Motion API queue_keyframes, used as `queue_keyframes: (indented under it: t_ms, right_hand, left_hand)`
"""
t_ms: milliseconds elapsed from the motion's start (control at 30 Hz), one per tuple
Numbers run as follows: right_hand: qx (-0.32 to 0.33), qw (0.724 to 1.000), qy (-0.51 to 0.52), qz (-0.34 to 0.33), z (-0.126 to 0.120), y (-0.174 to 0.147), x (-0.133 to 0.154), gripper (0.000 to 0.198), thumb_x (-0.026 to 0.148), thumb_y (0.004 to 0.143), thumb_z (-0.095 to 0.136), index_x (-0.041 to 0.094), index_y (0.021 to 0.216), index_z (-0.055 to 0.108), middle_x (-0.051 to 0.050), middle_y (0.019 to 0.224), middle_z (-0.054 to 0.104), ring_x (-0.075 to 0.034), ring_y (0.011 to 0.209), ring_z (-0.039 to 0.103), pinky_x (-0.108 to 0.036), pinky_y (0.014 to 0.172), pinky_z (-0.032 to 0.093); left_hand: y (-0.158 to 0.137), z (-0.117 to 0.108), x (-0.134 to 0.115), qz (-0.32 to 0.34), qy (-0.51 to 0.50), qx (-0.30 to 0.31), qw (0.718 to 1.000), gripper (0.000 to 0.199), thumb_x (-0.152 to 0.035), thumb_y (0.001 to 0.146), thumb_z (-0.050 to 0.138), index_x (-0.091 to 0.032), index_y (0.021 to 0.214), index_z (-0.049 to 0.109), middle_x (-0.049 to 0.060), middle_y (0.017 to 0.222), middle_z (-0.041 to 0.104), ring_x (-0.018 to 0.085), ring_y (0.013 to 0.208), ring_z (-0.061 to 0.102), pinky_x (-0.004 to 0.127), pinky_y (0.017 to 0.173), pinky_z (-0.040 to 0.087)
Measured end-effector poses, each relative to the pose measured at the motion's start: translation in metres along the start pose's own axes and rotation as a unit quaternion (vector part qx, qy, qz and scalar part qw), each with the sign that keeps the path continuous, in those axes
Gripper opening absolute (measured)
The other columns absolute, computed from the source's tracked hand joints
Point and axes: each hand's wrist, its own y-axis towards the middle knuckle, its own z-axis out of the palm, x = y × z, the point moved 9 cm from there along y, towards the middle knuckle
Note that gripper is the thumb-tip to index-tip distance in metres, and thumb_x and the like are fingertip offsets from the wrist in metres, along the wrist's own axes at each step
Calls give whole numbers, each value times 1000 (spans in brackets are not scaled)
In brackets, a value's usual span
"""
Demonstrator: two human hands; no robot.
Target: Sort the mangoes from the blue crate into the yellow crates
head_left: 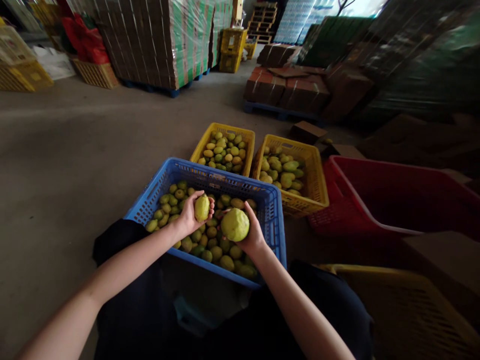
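My left hand (188,216) is closed around a small yellow-green lemon (202,208). In my right hand (255,234) sits a much larger, bumpy, pale green-yellow lemon (235,225), with the fingers under and behind it. Both hands hang above a blue plastic crate (276,215) between my knees. Many green and yellow lemons (216,253) lie in that crate, partly covered by my hands and forearms.
Beyond the blue crate stand two yellow crates, one on the left (250,140) and one on the right (317,172), both holding lemons. A red bin (330,195) and another yellow crate (405,280) are at my right. Wrapped pallet stacks (142,40) and cartons (266,85) stand farther back.
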Motion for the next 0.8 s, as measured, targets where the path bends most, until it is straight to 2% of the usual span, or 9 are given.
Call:
queue_keyframes:
  t_ms: [67,133,267,400,533,667,733,800]
  right_hand:
    - [6,998,-35,-48,1,1,6,47,59,81,49,17,69,68,-6,64,69,-22,64,67,-33,58,55]
    - [-3,990,-86,-112,1,-1,14,44,58,75,57,17,67,69,-5,63,69,-21,64,66,-31,59,53]
    - [-19,951,-172,-256,6,-12,33,34,49,73,61,18,66,73,-4,67,70,-19,64,63,-28,61,49]
    - [-27,888,-270,-372,12,-31,49,29,38,81,55,21,70,75,-2,75,72,-20,75,62,-29,72,46]
    - [-19,854,-321,-408,18,-43,55,31,38,85,52,22,73,76,-2,79,72,-21,79,62,-30,75,45]
    - [-12,855,-329,-402,21,-42,53,32,42,84,54,21,74,76,-3,78,71,-21,79,61,-30,76,45]
    - [-6,880,-300,-368,18,-35,48,30,44,81,58,21,74,75,-2,77,70,-19,76,60,-28,72,46]
    - [1,921,-238,-310,13,-23,39,25,44,77,63,21,75,73,-1,74,68,-17,70,58,-25,64,46]
  left_hand:
    - [1,1,-4,30,38,9,999,37,-31,85,43,-12,61,63,4,52,60,11,42,56,20,39,43]
    - [-2,7,-12,96,99,32,990,36,-32,81,47,-12,56,62,4,50,59,11,42,55,21,41,42]
    - [-19,30,-22,219,245,113,938,37,-38,76,55,-12,52,65,4,49,59,12,42,54,23,46,42]
    - [-31,41,-18,238,314,150,907,40,-41,76,55,-13,50,65,4,46,58,12,41,53,25,48,40]
    - [-32,43,-14,228,323,168,903,39,-39,76,54,-14,49,66,5,46,58,12,41,53,25,48,39]
    - [-29,41,-12,217,298,157,916,39,-38,75,53,-13,47,64,5,44,56,12,40,52,25,47,38]
    - [-25,39,-10,201,274,142,930,38,-38,75,53,-12,49,64,5,45,56,12,40,51,24,46,39]
    - [-18,32,-9,171,223,107,954,38,-37,77,51,-12,50,63,4,47,56,11,41,51,23,45,40]
